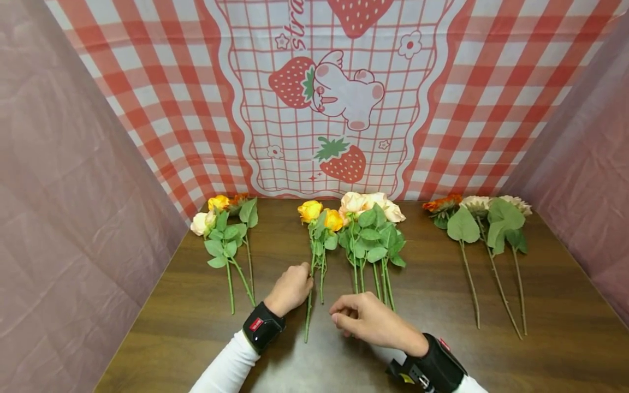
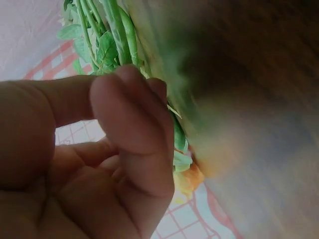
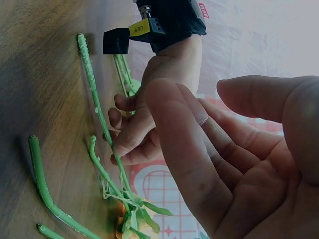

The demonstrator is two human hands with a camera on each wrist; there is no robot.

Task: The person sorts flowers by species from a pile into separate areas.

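Observation:
My left hand (image 1: 291, 288) pinches the stem of a yellow rose (image 1: 310, 210) partway along its length. The cut end of that stem points toward me. A second yellow rose (image 1: 334, 220) with a shorter stem lies close against it on the right. My right hand (image 1: 368, 319) hovers over the table with loosely bent fingers and holds nothing. Behind it lie several peach roses (image 1: 354, 202) with green leaves, the lower stems partly covered by the hand. In the right wrist view, the left fingers (image 3: 133, 134) meet the long stem.
On the left lie a cream rose (image 1: 200, 224), an orange-yellow rose (image 1: 218, 202) and a dark orange flower (image 1: 239, 198). A group on the right has an orange flower (image 1: 442, 203) and two cream blooms (image 1: 475, 204). A checked strawberry cloth (image 1: 196, 109) hangs behind the wooden table (image 1: 432, 305).

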